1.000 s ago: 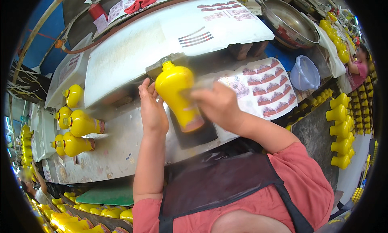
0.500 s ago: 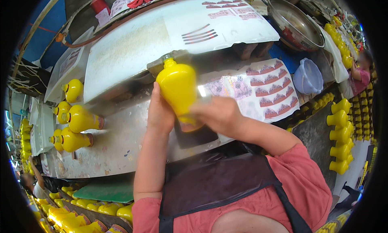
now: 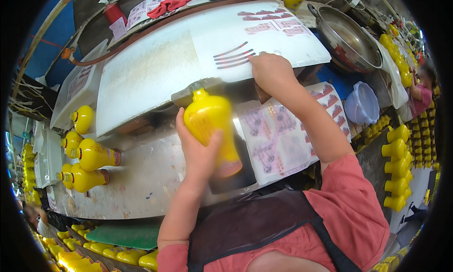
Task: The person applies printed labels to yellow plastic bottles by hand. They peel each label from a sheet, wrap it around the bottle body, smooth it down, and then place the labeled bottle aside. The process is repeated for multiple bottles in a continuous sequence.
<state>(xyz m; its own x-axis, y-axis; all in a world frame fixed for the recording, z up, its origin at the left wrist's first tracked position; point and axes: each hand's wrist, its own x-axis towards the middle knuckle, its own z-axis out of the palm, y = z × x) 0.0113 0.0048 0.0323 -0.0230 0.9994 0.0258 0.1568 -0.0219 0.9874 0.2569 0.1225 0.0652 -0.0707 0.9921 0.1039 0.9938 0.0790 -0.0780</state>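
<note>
My left hand (image 3: 198,152) is wrapped round a glossy yellow bottle (image 3: 210,116), which lies tilted with its neck pointing away from me and a patterned band near its base. The bottle's neck is by a dark block (image 3: 181,98) at the edge of the white board. Over the white board, my right hand (image 3: 272,71) has its fingers closed at the right end of the thin dark decal strips (image 3: 231,55). The fingertips meet the end of one strip.
Decal sheets (image 3: 269,152) lie right of the bottle. More decals (image 3: 262,28) lie on the far part of the white board (image 3: 155,64). Several yellow bottles (image 3: 94,154) stand or lie at left. A metal pan (image 3: 347,34) and a pale basin (image 3: 361,102) are at right.
My right hand has moved from the bottle's lower part up to the decal strips on the board. My left hand keeps its hold, with the thumb now across the bottle's front.
</note>
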